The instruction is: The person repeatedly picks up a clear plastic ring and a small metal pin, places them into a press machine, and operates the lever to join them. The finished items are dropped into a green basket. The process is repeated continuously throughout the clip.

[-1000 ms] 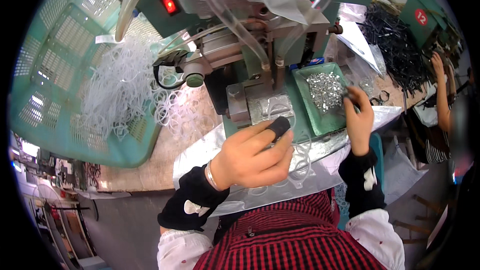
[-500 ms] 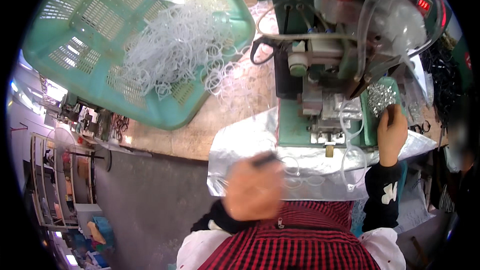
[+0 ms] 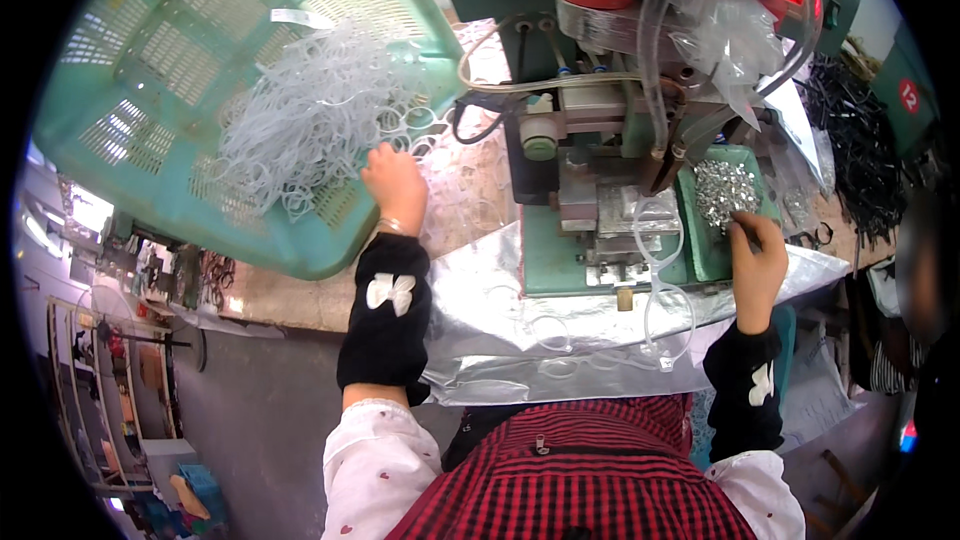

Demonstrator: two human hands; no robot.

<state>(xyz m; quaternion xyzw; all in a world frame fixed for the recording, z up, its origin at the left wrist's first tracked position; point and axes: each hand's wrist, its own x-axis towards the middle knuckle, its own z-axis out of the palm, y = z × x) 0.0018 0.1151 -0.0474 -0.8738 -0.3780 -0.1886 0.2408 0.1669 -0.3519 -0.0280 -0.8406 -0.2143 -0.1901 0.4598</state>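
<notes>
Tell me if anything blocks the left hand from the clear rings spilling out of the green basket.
Nothing visible does. The left hand already lies at the basket's open edge, its fingers on the clear plastic rings. The right hand is off at the small green tray.

A teal plastic mesh basket (image 3: pixel 150 70) holds a heap of clear, whitish plastic rings (image 3: pixel 310 120). The press machine (image 3: pixel 600 90) is dark green with a red lit display and a red round cap. A small green tray (image 3: pixel 700 240) carries shiny silver metal bits (image 3: pixel 725 190). The sheet (image 3: pixel 480 310) over the bench is silvery. Black sleeve covers (image 3: pixel 388 315) bear white bows; the shirt (image 3: pixel 590 480) is red-and-black check.
</notes>
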